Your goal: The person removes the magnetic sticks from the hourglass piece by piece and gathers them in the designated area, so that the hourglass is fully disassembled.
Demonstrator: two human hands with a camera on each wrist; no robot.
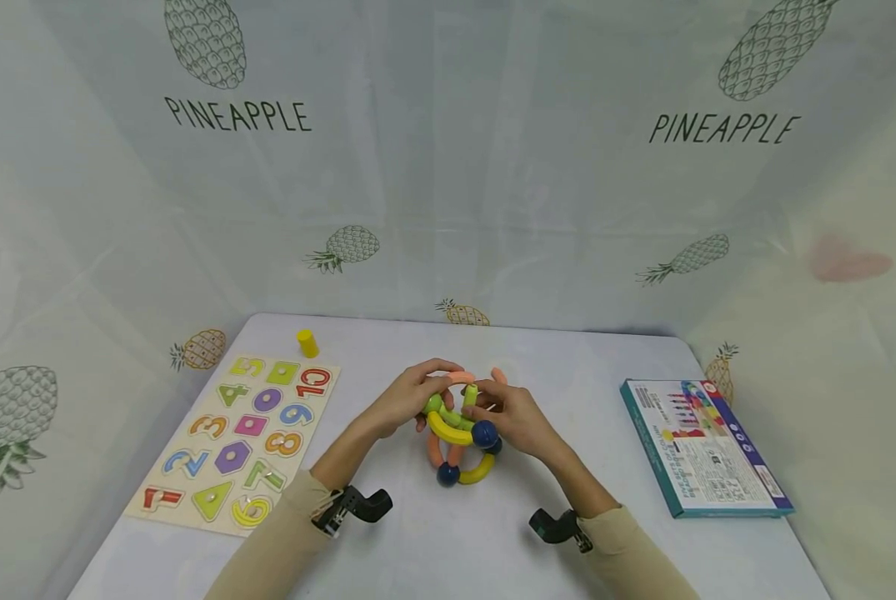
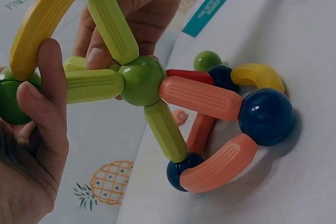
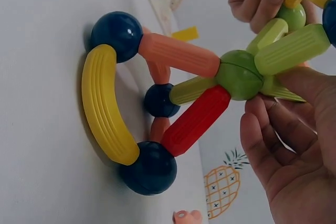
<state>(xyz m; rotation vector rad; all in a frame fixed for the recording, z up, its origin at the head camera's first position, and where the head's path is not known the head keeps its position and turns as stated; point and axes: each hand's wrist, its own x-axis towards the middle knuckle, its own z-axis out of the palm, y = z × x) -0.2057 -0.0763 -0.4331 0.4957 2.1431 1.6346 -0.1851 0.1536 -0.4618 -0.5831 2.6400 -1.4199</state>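
Note:
Both hands are at a model of magnetic balls and sticks, with a central green ball (image 2: 143,81) joined to light green, red and peach sticks. Its base has dark blue balls (image 3: 116,36) and a curved yellow stick (image 3: 105,106) close over the table. My left hand (image 1: 412,398) pinches an outer green ball (image 2: 18,98) where the end of another curved yellow stick (image 2: 50,22) meets it. Opposite, my right hand (image 1: 521,418) holds a light green stick (image 3: 281,88) beside the central ball, between thumb and fingers. Part of that stick is hidden by the fingers.
To the left lies a wooden number and shape puzzle board (image 1: 218,450), with a yellow cylinder (image 1: 307,343) behind it. A flat toy box (image 1: 706,450) lies on the right. A peach piece (image 1: 498,375) is behind the hands. A pineapple-print curtain (image 1: 448,167) hangs behind the table.

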